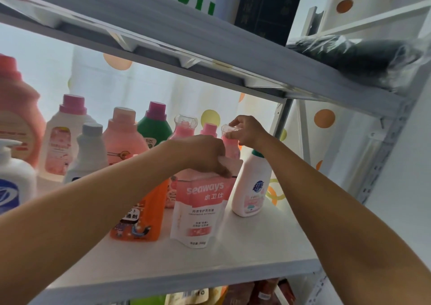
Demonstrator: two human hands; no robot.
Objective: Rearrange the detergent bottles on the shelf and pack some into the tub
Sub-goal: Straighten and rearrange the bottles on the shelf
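On the shelf (245,241), left hand (203,155) pinches a pink pouch (200,208); right hand (247,132) grips a bottle's clear cap (227,130). Rearranging; lifting likely follows.

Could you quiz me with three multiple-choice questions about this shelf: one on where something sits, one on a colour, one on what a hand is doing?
1. Where does the seaways pouch stand?
A. between the orange bottle and the white bottle
B. on the upper shelf
C. in a tub

2. What colour is the green bottle's cap?
A. blue
B. magenta
C. yellow

3. What is the right hand doing?
A. hanging idle
B. pressing the shelf board
C. gripping a clear cap

Answers: 1 A, both flank it; 2 B, cap shows magenta; 3 C, fingers curl round the cap.
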